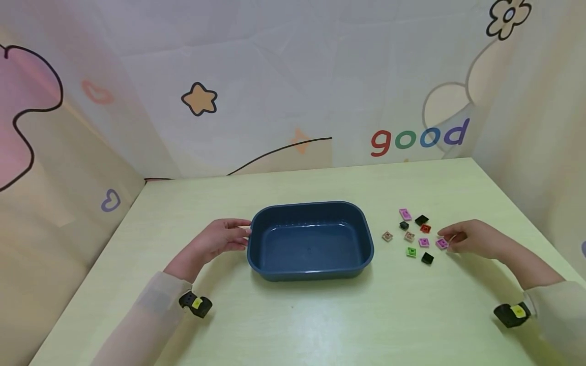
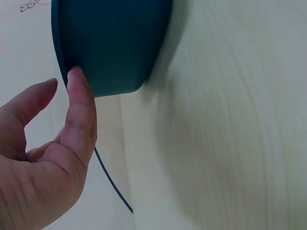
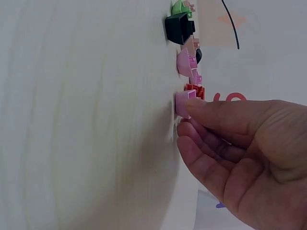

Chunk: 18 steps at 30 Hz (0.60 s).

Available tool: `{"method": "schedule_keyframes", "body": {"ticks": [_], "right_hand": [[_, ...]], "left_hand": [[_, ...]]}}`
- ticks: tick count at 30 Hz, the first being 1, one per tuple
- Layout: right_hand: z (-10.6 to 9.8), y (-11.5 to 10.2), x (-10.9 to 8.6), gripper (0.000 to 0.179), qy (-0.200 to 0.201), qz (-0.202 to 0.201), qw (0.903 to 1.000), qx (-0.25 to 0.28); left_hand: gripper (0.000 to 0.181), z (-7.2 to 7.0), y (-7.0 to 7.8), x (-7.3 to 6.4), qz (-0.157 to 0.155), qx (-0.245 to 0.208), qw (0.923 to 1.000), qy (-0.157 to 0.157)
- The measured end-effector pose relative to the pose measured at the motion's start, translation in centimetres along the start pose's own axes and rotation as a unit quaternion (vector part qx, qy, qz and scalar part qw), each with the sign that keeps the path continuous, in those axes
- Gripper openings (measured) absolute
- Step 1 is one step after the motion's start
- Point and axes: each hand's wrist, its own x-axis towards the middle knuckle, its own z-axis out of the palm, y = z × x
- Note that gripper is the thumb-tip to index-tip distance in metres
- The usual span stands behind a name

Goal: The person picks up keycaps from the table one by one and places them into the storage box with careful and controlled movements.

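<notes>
A dark blue rectangular plastic basin (image 1: pixel 309 276) stands on the table, and no objects show inside. My left hand (image 1: pixel 223 236) is at its left end, with loosely extended fingers touching the outer wall (image 2: pixel 112 67). To the right of the basin lies a loose group of small keycaps, some with their hollow undersides up. At the group's right edge my right hand (image 1: pixel 478 240) pinches a pink keycap (image 1: pixel 441 244) between thumb and fingertips, low at the tabletop. In the right wrist view, the thumb partly covers this pink keycap (image 3: pixel 182 104).
Near the right hand lie a red keycap (image 1: pixel 426 229), a green keycap (image 1: pixel 411 252), a black keycap (image 1: pixel 427 258), a beige keycap (image 1: pixel 387 236) and several others. A printed curtain (image 1: pixel 274 101) hangs behind the pale table (image 1: pixel 293 325) and along its sides.
</notes>
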Motion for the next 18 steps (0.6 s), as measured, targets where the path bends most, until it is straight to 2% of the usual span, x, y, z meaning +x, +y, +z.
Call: {"method": "schedule_keyframes", "body": {"ticks": [10, 18], "right_hand": [[0.43, -0.13, 0.21, 0.033, 0.007, 0.002, 0.9999, -0.010], [0.49, -0.09, 0.40, 0.030, 0.002, 0.002, 1.0000, -0.009]], "left_hand": [[0.049, 0.11, -0.42, 0.38, -0.016, -0.056, 0.9983, -0.006], [0.047, 0.06, -0.79, 0.60, -0.026, -0.075, 0.9968, -0.010]]}}
